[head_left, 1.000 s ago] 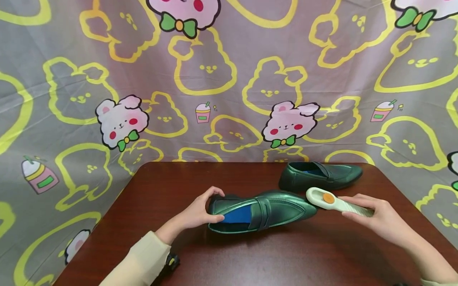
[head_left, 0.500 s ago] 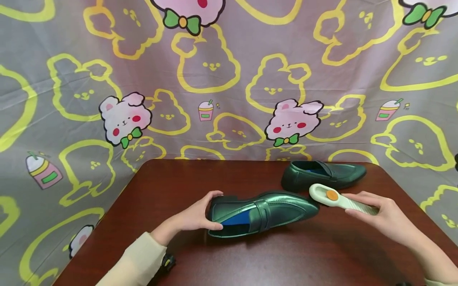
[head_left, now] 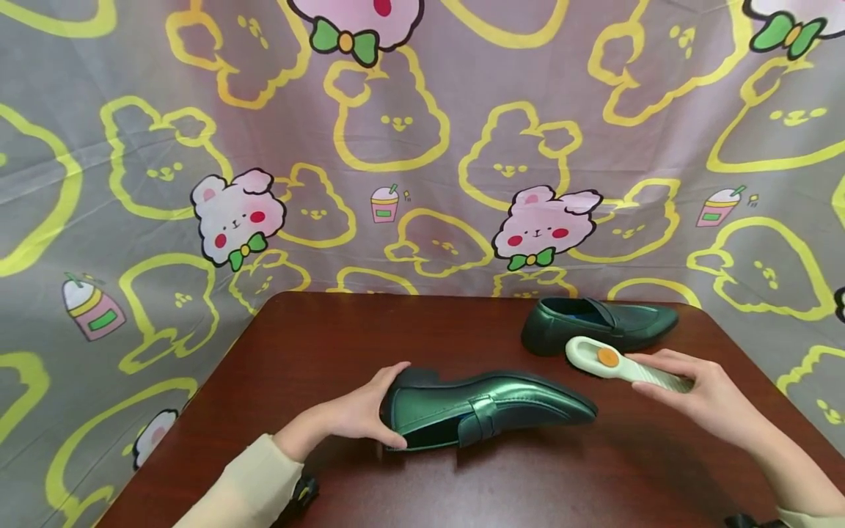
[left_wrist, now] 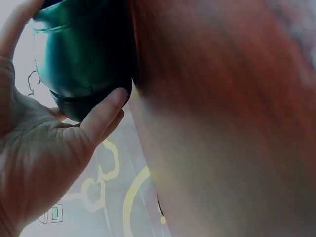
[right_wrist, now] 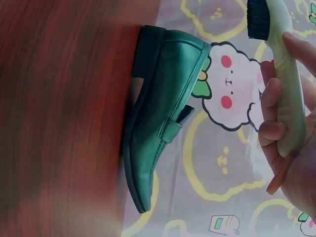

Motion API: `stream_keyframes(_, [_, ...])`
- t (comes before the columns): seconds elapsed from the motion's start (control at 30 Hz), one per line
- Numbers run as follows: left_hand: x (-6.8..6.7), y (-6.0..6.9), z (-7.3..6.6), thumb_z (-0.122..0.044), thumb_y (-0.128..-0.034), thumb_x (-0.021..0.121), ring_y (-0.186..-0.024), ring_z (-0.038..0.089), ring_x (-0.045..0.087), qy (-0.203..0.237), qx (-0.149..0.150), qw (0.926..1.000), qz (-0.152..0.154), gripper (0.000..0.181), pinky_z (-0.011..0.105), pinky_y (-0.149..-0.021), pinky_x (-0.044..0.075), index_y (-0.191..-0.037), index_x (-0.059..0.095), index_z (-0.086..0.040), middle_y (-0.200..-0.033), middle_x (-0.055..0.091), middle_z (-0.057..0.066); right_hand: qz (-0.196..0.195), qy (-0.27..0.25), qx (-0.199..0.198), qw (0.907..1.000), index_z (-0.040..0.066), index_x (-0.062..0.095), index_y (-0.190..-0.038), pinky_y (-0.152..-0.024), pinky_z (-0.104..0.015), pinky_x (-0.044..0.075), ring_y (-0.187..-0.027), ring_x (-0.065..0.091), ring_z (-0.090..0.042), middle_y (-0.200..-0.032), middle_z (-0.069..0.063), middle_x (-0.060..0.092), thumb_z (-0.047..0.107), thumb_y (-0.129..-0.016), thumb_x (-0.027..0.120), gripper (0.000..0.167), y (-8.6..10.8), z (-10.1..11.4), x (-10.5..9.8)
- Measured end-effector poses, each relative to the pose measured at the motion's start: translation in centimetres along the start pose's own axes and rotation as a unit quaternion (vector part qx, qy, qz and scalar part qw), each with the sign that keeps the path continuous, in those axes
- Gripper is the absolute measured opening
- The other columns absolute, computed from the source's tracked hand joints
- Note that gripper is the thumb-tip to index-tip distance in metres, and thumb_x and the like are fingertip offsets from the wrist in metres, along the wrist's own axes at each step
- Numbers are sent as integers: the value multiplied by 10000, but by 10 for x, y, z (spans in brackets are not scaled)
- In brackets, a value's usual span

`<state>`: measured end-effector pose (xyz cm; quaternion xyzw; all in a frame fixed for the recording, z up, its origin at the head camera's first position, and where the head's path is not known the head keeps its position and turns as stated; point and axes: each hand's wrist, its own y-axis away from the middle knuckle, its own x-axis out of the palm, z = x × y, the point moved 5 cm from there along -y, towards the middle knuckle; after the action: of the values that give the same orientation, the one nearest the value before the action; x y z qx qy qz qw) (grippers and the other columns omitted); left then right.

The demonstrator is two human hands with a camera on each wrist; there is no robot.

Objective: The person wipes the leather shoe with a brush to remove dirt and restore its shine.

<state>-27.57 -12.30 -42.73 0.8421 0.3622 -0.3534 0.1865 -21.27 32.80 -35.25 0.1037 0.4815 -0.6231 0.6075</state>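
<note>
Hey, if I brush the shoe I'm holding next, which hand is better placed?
Probably your right hand: it holds the brush, whose head is near the front end of the green shoe. Your left hand grips that shoe by the heel, so it seems better suited to steadying.

Toward seven o'clock in my head view: a plain cream sleeve (head_left: 244, 484) with a black fitting (head_left: 306, 491), flecked yellow. Toward four o'clock: a matching cuff (head_left: 812, 518) and a second black fitting (head_left: 742, 521).
</note>
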Motion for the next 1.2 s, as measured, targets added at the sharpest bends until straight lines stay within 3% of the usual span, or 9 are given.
stream_keyframes(0.13, [2,1,0,-323,-650,910,-1406,283,204,-235,98,9996,131,1333,476,-1063,304,-1552,-51,-125,-1563,101,175,14,-29,-110,9999,171,712,-1172,-614,-204,382,-797,490,-57,-957,70,645,104,-807,798,381,-1,-1,0])
stream_keyframes(0.23, [1,1,2,-330,-629,918,-1369,255,283,-378,160,9991,56,1337,437,-1057,323,-1550,-24,-104,-1541,165,169,33,-61,-79,9999,171,712,-1172,-616,-205,386,-801,493,-58,-959,72,646,103,-803,802,386,-1,-1,2])
stream_keyframes(0.37, [-4,1,3,-375,-613,918,-1231,198,438,-223,235,9992,-224,1243,381,-1006,382,-1522,118,-92,-1424,342,90,78,-58,-101,9999,168,709,-1177,-611,-208,387,-804,488,-60,-964,71,643,104,-809,797,384,0,-1,4])
stream_keyframes(0.47, [-10,-2,-2,-378,-600,926,-1146,173,486,-58,553,9974,-464,1176,353,-960,418,-1480,202,-88,-1328,412,25,68,-59,-184,9998,161,710,-1173,-601,-211,382,-794,483,-61,-952,68,639,92,-807,795,381,0,0,4])
stream_keyframes(0.6, [-16,-10,-15,-330,-592,937,-1129,158,473,-6,1162,9902,-780,1118,348,-929,433,-1449,257,-99,-1295,402,-21,25,-87,-253,9996,149,712,-1166,-597,-215,385,-782,489,-63,-940,66,638,72,-799,797,385,-2,3,3])
stream_keyframes(0.73, [-18,-18,-25,-262,-598,930,-1137,162,466,212,1454,9844,-965,1083,360,-915,438,-1433,259,-105,-1292,398,-30,-1,-98,-268,9996,149,710,-1167,-592,-221,383,-772,486,-65,-924,69,633,67,-798,797,388,-4,4,2])
stream_keyframes(0.87, [-16,-25,-28,-243,-617,918,-1141,180,477,439,1455,9832,-1008,1071,364,-916,441,-1426,232,-97,-1296,424,-2,-19,-97,-289,9995,152,711,-1165,-592,-220,374,-762,480,-66,-910,69,627,65,-797,798,388,-6,5,2])
stream_keyframes(1.03, [-17,-30,-25,-248,-637,916,-1147,187,473,590,1250,9849,-1044,1067,374,-925,431,-1442,224,-138,-1317,414,23,21,-120,-267,9996,157,710,-1172,-599,-215,382,-770,488,-65,-930,65,632,81,-801,799,389,-7,7,4])
stream_keyframes(1.2, [-19,-33,-22,-246,-686,893,-1250,211,392,817,1026,9884,-770,1135,424,-981,396,-1527,130,-226,-1463,296,44,11,-84,-235,9997,164,711,-1170,-606,-208,390,-787,490,-68,-952,63,638,95,-800,803,388,-8,7,5])
